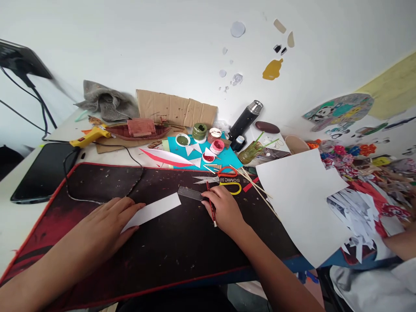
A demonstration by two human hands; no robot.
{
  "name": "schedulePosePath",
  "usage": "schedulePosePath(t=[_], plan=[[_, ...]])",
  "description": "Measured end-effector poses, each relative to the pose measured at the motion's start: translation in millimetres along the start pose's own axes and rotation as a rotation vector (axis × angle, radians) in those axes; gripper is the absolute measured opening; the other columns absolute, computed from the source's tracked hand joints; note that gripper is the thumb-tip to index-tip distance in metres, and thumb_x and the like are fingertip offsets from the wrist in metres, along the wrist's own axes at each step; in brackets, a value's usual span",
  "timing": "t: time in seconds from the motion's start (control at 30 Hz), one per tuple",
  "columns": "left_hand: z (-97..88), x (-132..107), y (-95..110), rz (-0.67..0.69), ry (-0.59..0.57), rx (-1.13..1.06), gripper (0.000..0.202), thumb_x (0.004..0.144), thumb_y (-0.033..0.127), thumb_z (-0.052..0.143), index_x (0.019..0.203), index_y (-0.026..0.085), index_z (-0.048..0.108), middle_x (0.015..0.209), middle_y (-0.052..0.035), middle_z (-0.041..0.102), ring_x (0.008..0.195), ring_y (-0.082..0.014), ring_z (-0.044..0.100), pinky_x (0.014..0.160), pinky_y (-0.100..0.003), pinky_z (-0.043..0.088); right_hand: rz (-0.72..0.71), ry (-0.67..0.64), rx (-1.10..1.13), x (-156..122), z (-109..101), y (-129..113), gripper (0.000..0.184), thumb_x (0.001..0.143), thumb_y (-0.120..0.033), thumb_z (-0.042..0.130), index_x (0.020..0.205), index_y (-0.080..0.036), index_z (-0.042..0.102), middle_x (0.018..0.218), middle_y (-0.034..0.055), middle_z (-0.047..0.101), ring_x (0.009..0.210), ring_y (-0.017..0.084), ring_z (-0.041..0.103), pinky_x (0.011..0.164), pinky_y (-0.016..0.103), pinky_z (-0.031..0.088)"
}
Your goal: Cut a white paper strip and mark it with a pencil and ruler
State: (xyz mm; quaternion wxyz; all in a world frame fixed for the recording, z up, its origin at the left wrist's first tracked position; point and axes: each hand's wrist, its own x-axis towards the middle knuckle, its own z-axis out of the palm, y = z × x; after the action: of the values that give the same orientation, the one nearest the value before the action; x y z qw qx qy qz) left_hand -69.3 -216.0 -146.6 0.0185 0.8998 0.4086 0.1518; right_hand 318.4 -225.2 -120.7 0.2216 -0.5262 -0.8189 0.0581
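Note:
My left hand (112,219) pinches one end of a white paper strip (156,211) between thumb and fingers. The strip slants up to the right over the dark mat. In my right hand (225,210) are a red pencil (210,201), its white end pointing down, and a short grey translucent ruler (189,193). The ruler's left end lies close to the strip's far tip. Just beyond my right hand, scissors (224,180) with orange and yellow handles rest on the mat, their blades pointing left.
A yellow glue gun (91,135) and a brown model boat (143,128) stand at the back left. Several paint pots, including a green one (199,132), sit on blue paper (234,160). Thin sticks (256,186) and a large white sheet (299,208) lie rightward. Another person's arm (401,242) is at far right.

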Motion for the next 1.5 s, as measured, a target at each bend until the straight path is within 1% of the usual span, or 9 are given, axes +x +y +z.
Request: schedulePosePath(t=[0.2,0.33,0.5,0.6,0.7,0.83,1.1,1.3,1.5], plan=[[-21.0,13.6,-2.5,0.163,0.021,0.001,0.044,0.11,0.03,0.038,0.124,0.028,0.079,0.115,-0.0038,0.083,0.099,-0.0249,0.078,0.093,-0.041,0.063,-0.06,0.024,-0.073,-0.7,-5.4,7.6,0.021,0.114,-0.023,0.059,0.117,-0.022,0.08,0.101,0.0113,0.076,0.092,0.028,0.069,0.082,0.04,0.06],[-33.1,18.9,-1.0,0.181,0.001,-0.026,0.045,0.111,0.027,0.036,0.127,0.029,0.078,0.111,-0.0018,0.084,0.095,-0.0245,0.078,0.083,-0.039,0.062,-0.076,0.044,-0.076,-0.5,-5.2,8.9,0.023,0.115,-0.022,0.057,0.115,-0.022,0.079,0.098,0.0109,0.077,0.09,0.028,0.07,0.081,0.039,0.06],[-18.6,11.5,31.5,0.3,0.098,-0.068,0.05,0.109,0.027,0.046,0.155,0.036,0.064,0.147,0.0003,0.075,0.137,-0.0284,0.066,0.115,-0.044,0.051,-0.076,0.092,-0.054,2.2,-1.2,12.1,0.023,0.114,-0.02,0.055,0.114,-0.021,0.078,0.096,0.0103,0.079,0.089,0.027,0.072,0.081,0.04,0.06],[-10.0,20.0,62.2,0.325,0.126,-0.121,0.047,0.109,0.026,0.051,0.151,0.041,0.066,0.149,0.0029,0.074,0.145,-0.0252,0.059,0.13,-0.044,0.037,-0.066,0.115,-0.043,4.8,-0.1,15.4,0.022,0.114,-0.019,0.055,0.111,-0.022,0.077,0.093,0.0083,0.079,0.087,0.026,0.073,0.078,0.037,0.058],[-8.7,45.3,82.4,0.424,0.147,-0.143,0.04,0.108,0.021,0.054,0.139,0.036,0.073,0.136,0.0003,0.079,0.129,-0.0213,0.064,0.12,-0.037,0.044,-0.054,0.164,-0.04,4.4,-1.6,17.6,0.019,0.113,-0.019,0.057,0.108,-0.023,0.076,0.088,0.0067,0.078,0.081,0.025,0.073,0.075,0.036,0.056],[-4.7,82.1,82.4,0.581,0.085,-0.029,0.029,0.108,0.018,0.057,0.129,0.025,0.077,0.123,-0.0035,0.08,0.111,-0.0209,0.066,0.097,-0.035,0.052,-0.045,0.233,-0.044,-1.7,-7.5,17.2,0.017,0.112,-0.016,0.059,0.108,-0.023,0.074,0.089,0.0066,0.08,0.082,0.024,0.073,0.076,0.036,0.056],[21.3,82.7,58.7,0.501,0.028,0.011,0.042,0.106,0.015,0.058,0.145,0.026,0.07,0.146,-0.0053,0.075,0.131,-0.0226,0.065,0.113,-0.037,0.047,-0.108,0.283,-0.028,-3.1,-17.8,10.2,0.015,0.109,-0.012,0.063,0.112,-0.023,0.072,0.089,0.0053,0.079,0.081,0.022,0.072,0.078,0.034,0.057],[3.7,64.1,73.4,0.471,0.138,-0.009,0.046,0.106,0.008,0.047,0.141,0.022,0.072,0.142,-0.005,0.077,0.128,-0.0222,0.066,0.116,-0.038,0.046,-0.15,0.174,-0.023,6.2,-6.1,0.1,0.016,0.112,-0.015,0.06,0.106,-0.021,0.073,0.09,0.0066,0.078,0.083,0.023,0.069,0.079,0.036,0.056],[-1.9,74.3,83.7,0.352,0.207,0.025,0.041,0.107,0.011,0.054,0.144,0.017,0.07,0.139,-0.0105,0.077,0.127,-0.0275,0.067,0.113,-0.043,0.05,-0.155,0.11,0.048,-1.1,4.8,-7.5,0.016,0.113,-0.016,0.06,0.107,-0.019,0.074,0.093,0.0075,0.077,0.086,0.022,0.067,0.08,0.035,0.056]])
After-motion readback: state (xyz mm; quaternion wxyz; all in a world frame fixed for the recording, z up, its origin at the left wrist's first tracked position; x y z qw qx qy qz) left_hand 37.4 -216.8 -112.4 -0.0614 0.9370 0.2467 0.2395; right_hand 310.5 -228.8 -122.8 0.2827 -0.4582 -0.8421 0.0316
